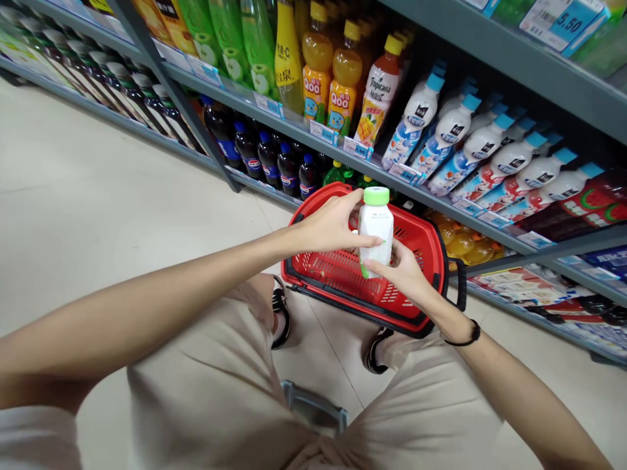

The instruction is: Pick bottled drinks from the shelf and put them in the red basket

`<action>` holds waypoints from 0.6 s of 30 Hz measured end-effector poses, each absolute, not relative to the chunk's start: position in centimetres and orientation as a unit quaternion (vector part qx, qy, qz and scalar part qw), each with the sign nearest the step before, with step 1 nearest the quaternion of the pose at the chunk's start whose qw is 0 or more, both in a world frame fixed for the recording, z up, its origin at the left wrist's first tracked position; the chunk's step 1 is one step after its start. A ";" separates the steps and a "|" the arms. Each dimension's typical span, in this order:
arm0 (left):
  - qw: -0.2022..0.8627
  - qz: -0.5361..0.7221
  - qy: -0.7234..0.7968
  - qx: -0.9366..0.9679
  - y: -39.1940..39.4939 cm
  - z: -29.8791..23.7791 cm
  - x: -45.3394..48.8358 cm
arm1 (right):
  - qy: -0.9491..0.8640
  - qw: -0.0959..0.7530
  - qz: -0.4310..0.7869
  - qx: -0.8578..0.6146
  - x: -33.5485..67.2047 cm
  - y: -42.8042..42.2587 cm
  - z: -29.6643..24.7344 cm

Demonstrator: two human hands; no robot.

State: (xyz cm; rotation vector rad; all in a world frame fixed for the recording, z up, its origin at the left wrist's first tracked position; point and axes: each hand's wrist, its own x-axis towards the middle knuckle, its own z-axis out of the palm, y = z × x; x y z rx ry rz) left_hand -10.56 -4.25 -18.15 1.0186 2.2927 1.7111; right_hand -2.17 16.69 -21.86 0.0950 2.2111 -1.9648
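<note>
A small white bottle (376, 228) with a light green cap is held upright above a red shopping basket (426, 248) on the floor. My left hand (330, 225) grips the bottle's side, thumb across its front. My right hand (404, 271) supports it from below, fingers wrapped round its base. A black band circles my right wrist. The basket looks to have nothing in it.
Drink shelves (274, 111) run along the right: orange juice bottles (317, 62), white bottles with blue caps (416, 121), dark cola bottles (255, 153) lower down. Price tags line the shelf edges. Pale tiled floor (98, 196) stretches to the left. My knees in beige trousers fill the foreground.
</note>
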 end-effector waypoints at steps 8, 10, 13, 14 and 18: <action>0.056 0.585 0.734 0.341 -4.1 -17.9 -10.3 | 0.733 0.113 -0.670 0.040 -2.0 16.6 -21.7; 0.062 0.589 0.731 0.338 -4.2 -17.8 -10.3 | 0.725 0.129 -0.674 0.051 -2.0 16.5 -21.5; 0.068 0.579 0.741 0.334 -4.5 -17.7 -10.3 | 0.706 0.157 -0.688 0.065 -2.0 16.4 -21.3; 0.066 0.572 0.747 0.334 -4.6 -17.7 -10.3 | 0.697 0.163 -0.695 0.066 -2.0 16.3 -21.3; 0.057 0.565 0.749 0.341 -4.9 -17.7 -10.4 | 0.655 0.175 -0.732 0.069 -2.0 16.0 -21.2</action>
